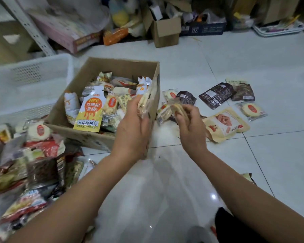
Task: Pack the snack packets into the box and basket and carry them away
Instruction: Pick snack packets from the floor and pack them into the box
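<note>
An open cardboard box (88, 74) stands on the tiled floor, filled with snack packets, a yellow juice pouch (90, 111) on top. My left hand (133, 127) grips a clear-wrapped round cake packet (145, 100) above the box's right wall. Just right of the box, my right hand (189, 123) pinches another clear-wrapped cake packet (176, 108). A white plastic basket (25, 81) sits left of the box. More loose packets lie on the floor to the right, among them a beige pouch (225, 125), a dark pouch (216, 95) and a round cake (252, 109).
A heap of mixed snack packets (30, 163) lies at the lower left. Cardboard boxes (165, 32), trays and clutter line the back wall, with a metal shelf post (28, 25) at the upper left. Glossy tile floor (165, 181) stretches in front of me.
</note>
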